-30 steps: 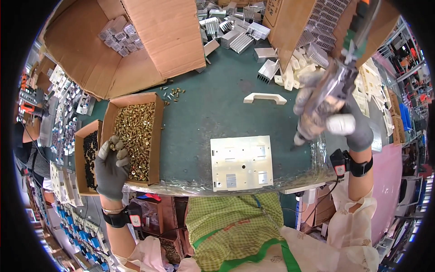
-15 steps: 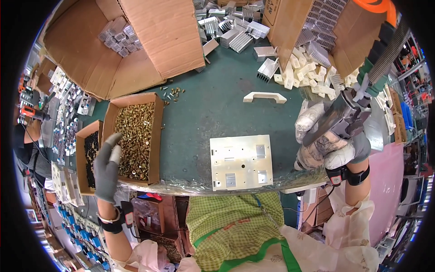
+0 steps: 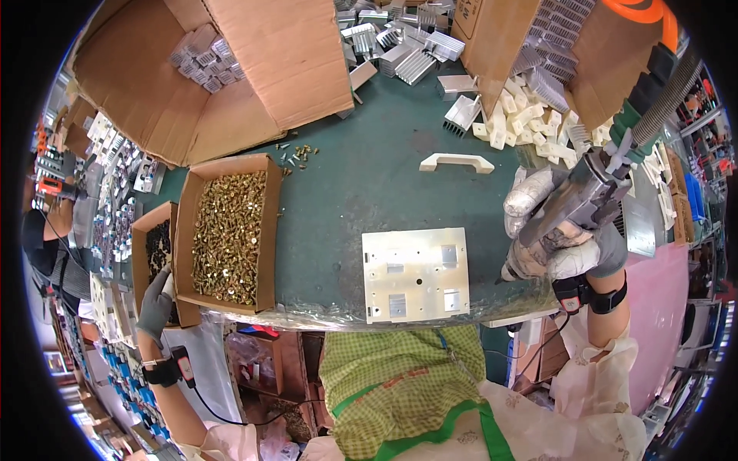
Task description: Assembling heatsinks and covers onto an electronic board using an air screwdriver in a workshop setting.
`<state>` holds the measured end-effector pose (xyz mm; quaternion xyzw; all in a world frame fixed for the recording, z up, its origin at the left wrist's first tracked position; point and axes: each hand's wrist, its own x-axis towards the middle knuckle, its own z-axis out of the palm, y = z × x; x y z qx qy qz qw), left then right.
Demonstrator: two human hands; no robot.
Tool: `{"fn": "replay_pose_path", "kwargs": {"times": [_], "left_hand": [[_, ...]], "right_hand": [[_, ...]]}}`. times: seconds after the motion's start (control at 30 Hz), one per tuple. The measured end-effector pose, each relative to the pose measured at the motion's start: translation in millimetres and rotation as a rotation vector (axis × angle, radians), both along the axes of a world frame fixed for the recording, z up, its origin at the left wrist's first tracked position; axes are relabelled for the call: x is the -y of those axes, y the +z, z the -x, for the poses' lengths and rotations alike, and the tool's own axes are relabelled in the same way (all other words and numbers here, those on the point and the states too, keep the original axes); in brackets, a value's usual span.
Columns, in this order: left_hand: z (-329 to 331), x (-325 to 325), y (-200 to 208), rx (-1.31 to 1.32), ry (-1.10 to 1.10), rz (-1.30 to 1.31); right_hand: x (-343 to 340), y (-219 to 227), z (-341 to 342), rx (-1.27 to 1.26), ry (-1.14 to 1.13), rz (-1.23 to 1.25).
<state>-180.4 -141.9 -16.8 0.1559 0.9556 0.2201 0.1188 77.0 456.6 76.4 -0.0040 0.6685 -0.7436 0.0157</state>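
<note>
My left hand, in a grey glove with light fingertips, reaches into a narrow cardboard box of small black screws. Its fingers are stretched out, and nothing shows in them. Beside that box stands a wider box of brass-coloured screws. My right hand, gloved and with taped fingers, is wrapped round a grey power screwdriver at the right of the bench. A pale square plate with holes and silvery patches lies flat near the front edge. Behind it rests a cream handle.
Silver heat sinks lie loose at the back. An open carton stands back left. More cream handles are piled by the right carton. An orange hose hangs above the screwdriver. Loose screws lie behind the screw box.
My left hand has moved from over the brass-coloured screws leftward and nearer to me, into the box of black screws. My right hand keeps hold of the screwdriver, nearly unmoved.
</note>
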Motion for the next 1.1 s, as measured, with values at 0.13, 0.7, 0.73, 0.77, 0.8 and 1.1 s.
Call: {"fn": "replay_pose_path", "kwargs": {"times": [0.13,0.7,0.73,0.77,0.8,1.1], "left_hand": [[-6,-6,10,0.225,-0.009,-0.188],[-17,-6,23,0.307,0.347,-1.054],[-14,2,23,0.501,0.219,-1.368],[-13,9,18,0.273,0.235,-1.183],[-11,16,13,0.072,0.202,-1.050],[15,54,-10,0.561,0.323,-1.785]], "right_hand": [[1,-4,4,0.003,0.034,-0.031],[3,-1,2,0.093,0.017,0.022],[3,0,1,0.125,0.002,-0.002],[2,1,1,0.138,0.009,-0.029],[3,1,1,0.135,0.007,-0.041],[8,0,1,0.050,-0.023,0.012]]}}
